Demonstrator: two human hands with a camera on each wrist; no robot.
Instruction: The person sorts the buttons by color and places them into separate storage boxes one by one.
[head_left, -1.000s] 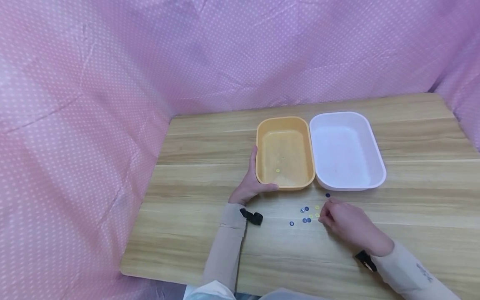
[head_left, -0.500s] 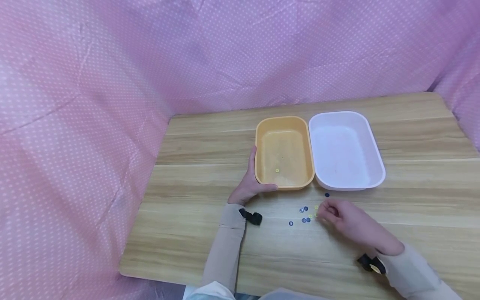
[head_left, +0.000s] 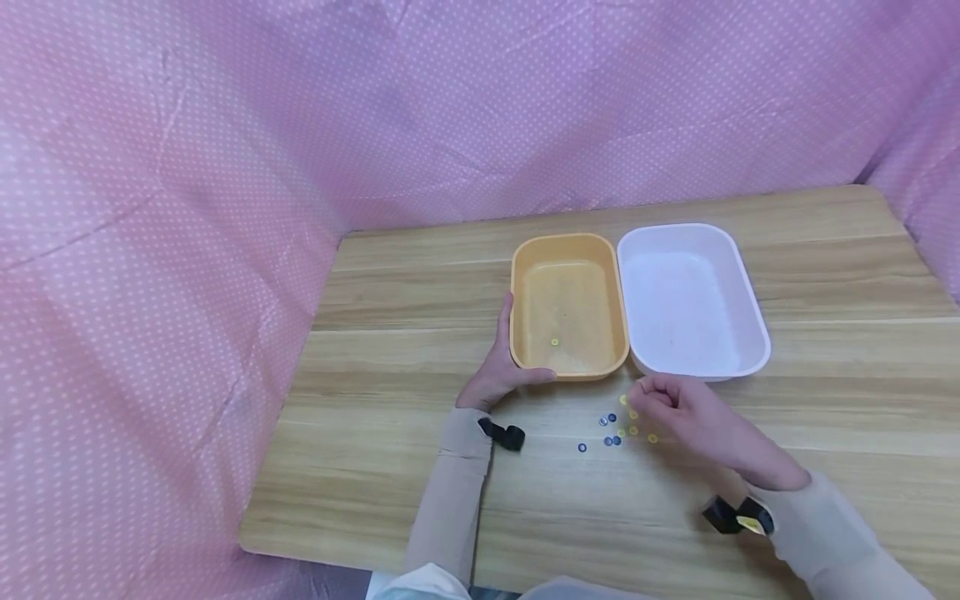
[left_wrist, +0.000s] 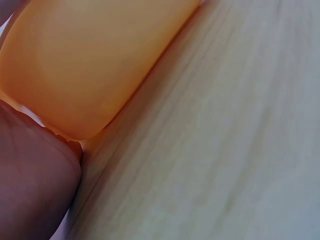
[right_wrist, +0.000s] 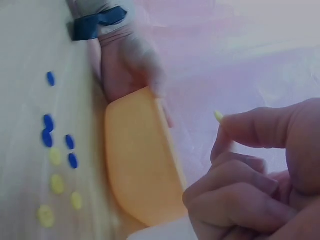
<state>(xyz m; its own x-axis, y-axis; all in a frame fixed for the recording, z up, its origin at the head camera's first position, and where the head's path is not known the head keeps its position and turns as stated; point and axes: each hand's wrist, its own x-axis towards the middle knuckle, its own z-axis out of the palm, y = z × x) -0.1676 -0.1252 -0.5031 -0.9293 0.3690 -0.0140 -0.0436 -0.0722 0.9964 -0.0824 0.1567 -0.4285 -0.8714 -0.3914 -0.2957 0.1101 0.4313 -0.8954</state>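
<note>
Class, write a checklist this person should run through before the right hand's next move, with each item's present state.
1. Right hand pinches a yellow button: ok.
2. Left hand holds the orange tub: ok.
3. Pinched button is over the orange tub: not ok, it is in front.
4. Table free of loose buttons: not ok, blue buttons and other yellow buttons lie there.
5. No button hidden beneath the right hand: cannot tell.
</note>
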